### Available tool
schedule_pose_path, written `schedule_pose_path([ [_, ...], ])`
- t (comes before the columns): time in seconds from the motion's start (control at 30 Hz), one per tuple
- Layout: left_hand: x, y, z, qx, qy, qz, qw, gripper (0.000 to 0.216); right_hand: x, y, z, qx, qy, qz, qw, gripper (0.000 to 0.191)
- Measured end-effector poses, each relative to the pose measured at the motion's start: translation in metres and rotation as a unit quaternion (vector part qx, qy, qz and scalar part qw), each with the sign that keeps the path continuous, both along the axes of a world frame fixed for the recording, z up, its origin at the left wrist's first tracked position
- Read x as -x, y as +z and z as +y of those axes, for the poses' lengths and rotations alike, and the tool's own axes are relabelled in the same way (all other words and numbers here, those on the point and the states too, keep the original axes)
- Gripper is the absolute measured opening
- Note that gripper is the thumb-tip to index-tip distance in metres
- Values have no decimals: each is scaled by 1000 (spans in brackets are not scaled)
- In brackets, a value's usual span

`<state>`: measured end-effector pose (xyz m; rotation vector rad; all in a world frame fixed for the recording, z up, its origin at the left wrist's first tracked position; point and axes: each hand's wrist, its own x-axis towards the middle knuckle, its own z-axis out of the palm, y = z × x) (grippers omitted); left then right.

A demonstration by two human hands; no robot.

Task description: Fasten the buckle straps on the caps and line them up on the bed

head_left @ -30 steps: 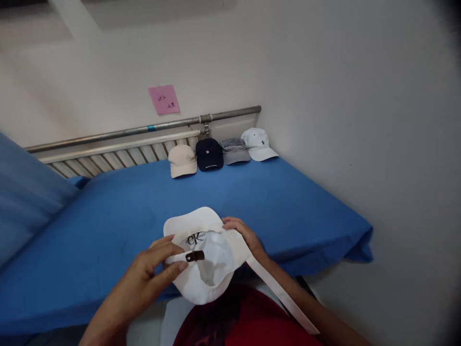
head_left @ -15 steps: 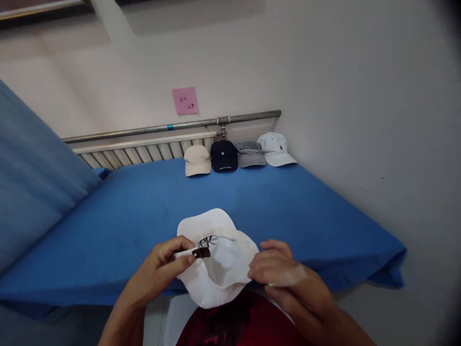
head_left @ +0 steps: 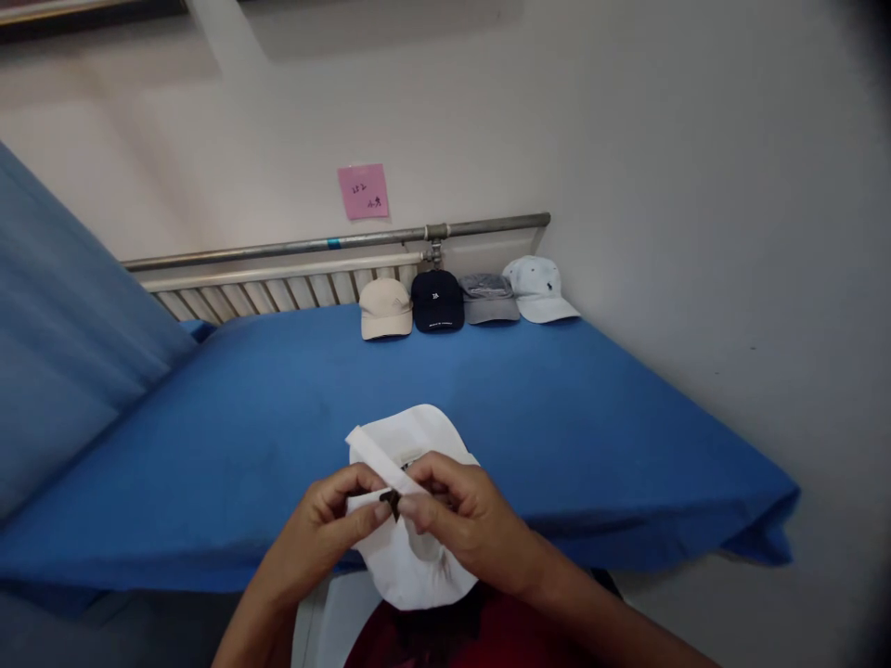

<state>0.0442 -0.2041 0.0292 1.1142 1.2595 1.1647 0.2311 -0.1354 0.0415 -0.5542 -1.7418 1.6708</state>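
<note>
A white baseball cap (head_left: 418, 429) is held at the near edge of the blue-covered table, its inside turned up towards me. My left hand (head_left: 334, 515) pinches the dark metal buckle (head_left: 391, 502) at the end of one back strap. My right hand (head_left: 466, 510) grips the other white strap (head_left: 380, 459) between thumb and fingers, right at the buckle. The strap's free end sticks out up and to the left across the cap. Whether the strap passes through the buckle I cannot tell, as my fingers cover part of it.
On the blue cloth (head_left: 278, 408), against the wall, stand a beige cap (head_left: 386, 309), a navy cap (head_left: 437, 301), a grey cap (head_left: 488, 299) and a white cap (head_left: 541, 289) in a row. Behind them are a radiator (head_left: 278, 289) and pipe (head_left: 278, 250). A blue curtain (head_left: 70, 325) hangs left.
My right hand has moved left from the cap's right side to the buckle, bringing the white strap with it. The left hand has stayed on the buckle.
</note>
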Motion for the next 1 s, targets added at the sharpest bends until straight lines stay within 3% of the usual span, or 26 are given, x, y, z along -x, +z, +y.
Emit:
schedule_pose_path([
  [0.13,4,-8,0,-16,20,-29,999,17,-3,-3,7,60,-19,35,997,28],
  [0.33,2,-15,4,4,32,-117,993,23,2,-9,8,27,-9,21,999,25],
  [0.47,2,-21,6,11,46,-164,985,27,3,-7,9,47,-6,61,997,25],
  [0.6,7,-34,9,20,80,-239,968,29,-1,-7,15,74,15,16,997,25],
  [0.83,12,-52,13,0,44,-318,947,29,4,-19,14,183,9,-38,982,18],
  [1.0,14,-55,14,5,29,-314,949,28,7,-18,13,159,-6,-57,986,17],
])
